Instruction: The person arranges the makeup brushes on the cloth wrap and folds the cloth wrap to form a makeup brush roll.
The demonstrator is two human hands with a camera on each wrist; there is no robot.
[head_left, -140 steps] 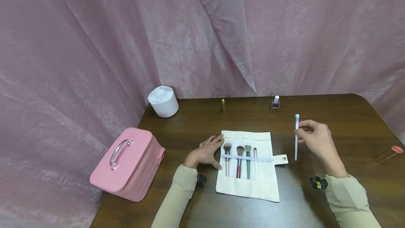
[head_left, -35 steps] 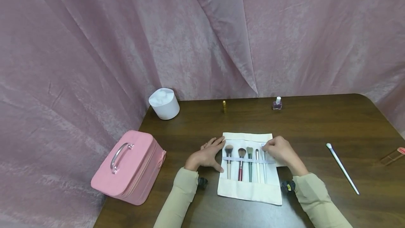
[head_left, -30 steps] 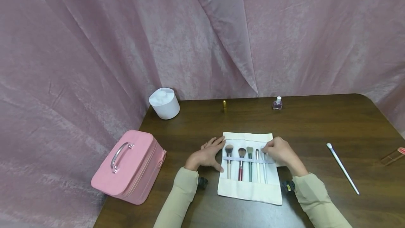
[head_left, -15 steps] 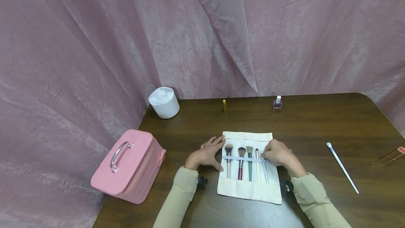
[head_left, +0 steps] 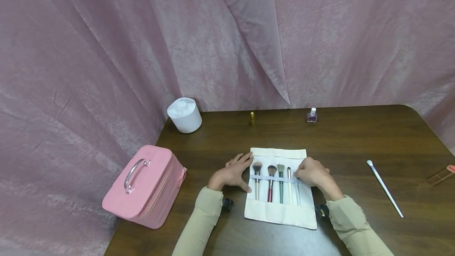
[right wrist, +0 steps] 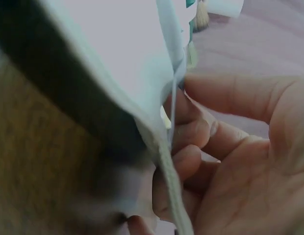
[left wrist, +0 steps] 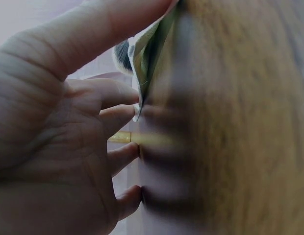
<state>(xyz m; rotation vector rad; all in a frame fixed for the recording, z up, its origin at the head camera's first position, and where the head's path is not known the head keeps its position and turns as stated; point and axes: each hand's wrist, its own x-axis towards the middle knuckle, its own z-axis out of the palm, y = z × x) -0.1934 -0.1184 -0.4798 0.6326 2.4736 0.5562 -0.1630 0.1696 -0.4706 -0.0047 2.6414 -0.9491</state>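
Observation:
A white cloth brush roll (head_left: pixel 281 208) lies open on the dark wooden table, with several makeup brushes tucked under its elastic band (head_left: pixel 264 177). My left hand (head_left: pixel 237 171) lies flat against the roll's left edge (left wrist: pixel 142 63), fingers straight. My right hand (head_left: pixel 308 172) sits on the roll's right side. Its curled fingers pinch the top of a thin white brush (head_left: pixel 298 196) in the rightmost slot. In the right wrist view those fingers (right wrist: pixel 191 132) curl against the cloth edge and the band (right wrist: pixel 172 98).
A pink case with a metal handle (head_left: pixel 145 185) stands at the table's left edge. At the back are a white round container (head_left: pixel 184 115), a gold tube (head_left: pixel 251 118) and a nail polish bottle (head_left: pixel 311 115). A long white brush (head_left: pixel 385 189) lies at the right.
The thin brush my right hand held upright beside the roll now sits under the band. A long white brush now lies at the right. Over the last second the right hand only edged lower.

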